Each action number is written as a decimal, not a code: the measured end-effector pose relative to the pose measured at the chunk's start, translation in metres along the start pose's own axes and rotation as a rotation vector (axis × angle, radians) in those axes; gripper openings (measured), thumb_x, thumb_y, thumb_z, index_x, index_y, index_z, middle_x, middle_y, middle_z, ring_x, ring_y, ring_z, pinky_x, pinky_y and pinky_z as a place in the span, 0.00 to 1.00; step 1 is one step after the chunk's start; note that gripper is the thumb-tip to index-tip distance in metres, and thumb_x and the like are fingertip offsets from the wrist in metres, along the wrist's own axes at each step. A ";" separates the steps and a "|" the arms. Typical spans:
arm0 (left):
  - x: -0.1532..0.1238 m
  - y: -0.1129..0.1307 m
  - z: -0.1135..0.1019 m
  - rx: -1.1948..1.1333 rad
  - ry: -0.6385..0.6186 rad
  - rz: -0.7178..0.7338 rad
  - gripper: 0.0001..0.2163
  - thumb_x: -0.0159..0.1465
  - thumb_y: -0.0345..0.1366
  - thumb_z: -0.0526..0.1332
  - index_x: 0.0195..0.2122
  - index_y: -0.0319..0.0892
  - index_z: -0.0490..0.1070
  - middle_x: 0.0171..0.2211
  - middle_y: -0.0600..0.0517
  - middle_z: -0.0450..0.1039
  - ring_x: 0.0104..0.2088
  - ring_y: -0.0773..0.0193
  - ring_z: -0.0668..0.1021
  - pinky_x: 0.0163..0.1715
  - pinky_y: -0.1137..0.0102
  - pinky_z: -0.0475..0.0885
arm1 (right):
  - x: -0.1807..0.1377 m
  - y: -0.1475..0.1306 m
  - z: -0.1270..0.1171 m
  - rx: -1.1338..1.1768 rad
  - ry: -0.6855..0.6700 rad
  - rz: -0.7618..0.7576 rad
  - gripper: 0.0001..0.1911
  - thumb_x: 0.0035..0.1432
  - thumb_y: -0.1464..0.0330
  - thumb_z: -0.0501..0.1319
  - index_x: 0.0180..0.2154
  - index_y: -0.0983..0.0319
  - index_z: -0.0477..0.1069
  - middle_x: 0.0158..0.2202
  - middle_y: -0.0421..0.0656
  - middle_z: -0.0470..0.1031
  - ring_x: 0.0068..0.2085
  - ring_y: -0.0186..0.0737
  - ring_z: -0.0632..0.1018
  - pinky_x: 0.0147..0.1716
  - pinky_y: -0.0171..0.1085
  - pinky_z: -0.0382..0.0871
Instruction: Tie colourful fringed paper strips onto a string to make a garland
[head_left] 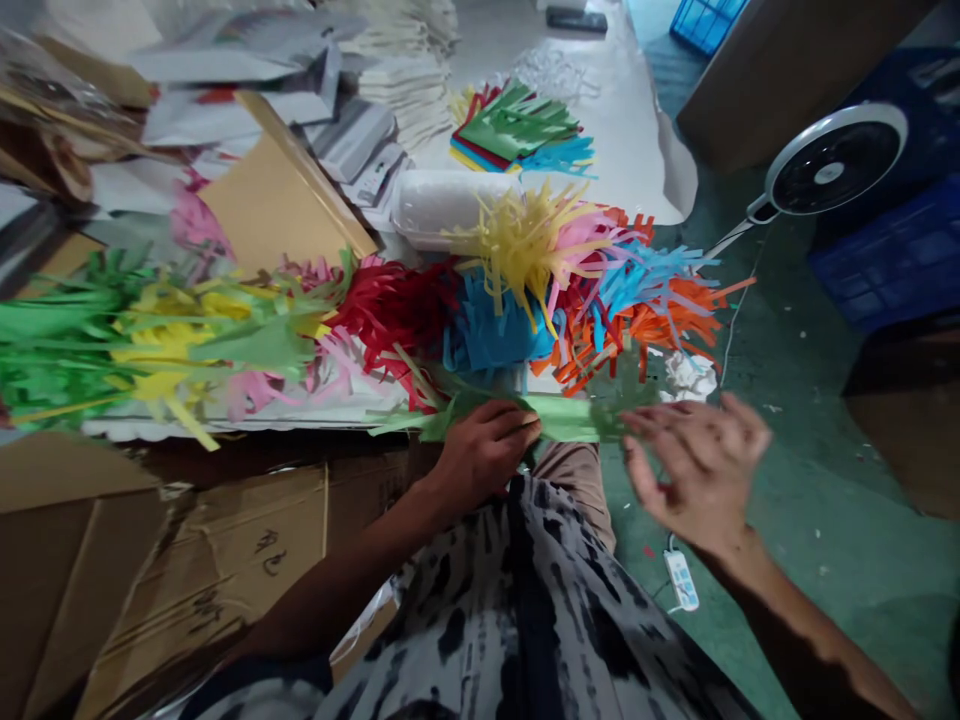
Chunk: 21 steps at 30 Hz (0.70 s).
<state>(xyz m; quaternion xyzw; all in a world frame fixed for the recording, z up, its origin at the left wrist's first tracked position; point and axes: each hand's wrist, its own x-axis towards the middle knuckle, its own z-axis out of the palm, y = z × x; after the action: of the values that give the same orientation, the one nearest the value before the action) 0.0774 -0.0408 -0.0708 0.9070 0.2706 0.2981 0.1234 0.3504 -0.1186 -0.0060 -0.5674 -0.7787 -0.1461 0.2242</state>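
My left hand (pixel 484 450) is closed around a stick wrapped in green paper fringe (pixel 566 418), held just above my lap. My right hand (pixel 697 465) is blurred by motion, its fingers spread, with the fingertips at the right end of the green strip. The stick runs leftward and carries a long row of coloured paper fringe (pixel 480 300): green, yellow, pink, red, blue and orange tufts.
A stack of cut coloured paper (pixel 521 130) lies on white sheeting ahead. Flattened cardboard boxes (pixel 187 560) sit at the lower left. A white fan (pixel 832 160) and blue crates (pixel 892 260) stand on the green floor to the right. A white power strip (pixel 681 580) lies by my knee.
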 end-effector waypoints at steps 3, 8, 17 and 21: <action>0.001 0.003 0.000 -0.004 0.020 -0.020 0.10 0.71 0.30 0.63 0.53 0.43 0.79 0.50 0.50 0.83 0.51 0.58 0.80 0.53 0.64 0.80 | 0.005 -0.029 0.020 0.092 -0.106 -0.100 0.16 0.66 0.63 0.69 0.54 0.57 0.78 0.48 0.44 0.85 0.52 0.51 0.78 0.59 0.55 0.60; -0.004 0.004 -0.004 0.107 0.033 -0.039 0.10 0.70 0.32 0.66 0.51 0.43 0.80 0.47 0.48 0.83 0.49 0.56 0.81 0.48 0.61 0.79 | 0.002 -0.030 0.049 0.122 -0.119 -0.084 0.09 0.69 0.69 0.66 0.50 0.57 0.79 0.47 0.41 0.85 0.50 0.46 0.78 0.53 0.49 0.59; 0.015 -0.005 -0.030 0.154 -0.098 -0.392 0.07 0.71 0.38 0.65 0.37 0.43 0.79 0.37 0.49 0.83 0.40 0.53 0.79 0.41 0.59 0.69 | 0.021 -0.015 0.046 0.246 -0.308 0.157 0.11 0.75 0.62 0.59 0.42 0.59 0.76 0.41 0.43 0.83 0.47 0.48 0.78 0.47 0.46 0.58; 0.026 -0.003 -0.032 0.247 -0.185 -0.433 0.08 0.70 0.38 0.65 0.36 0.42 0.78 0.36 0.47 0.81 0.41 0.51 0.79 0.39 0.59 0.67 | 0.027 -0.019 0.053 0.114 -0.338 0.156 0.11 0.75 0.62 0.57 0.43 0.60 0.74 0.38 0.44 0.83 0.46 0.50 0.78 0.46 0.47 0.55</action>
<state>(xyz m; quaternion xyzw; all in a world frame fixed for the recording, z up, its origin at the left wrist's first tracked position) 0.0743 -0.0213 -0.0348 0.8597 0.4800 0.1455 0.0970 0.3152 -0.0768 -0.0366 -0.6289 -0.7660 0.0135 0.1326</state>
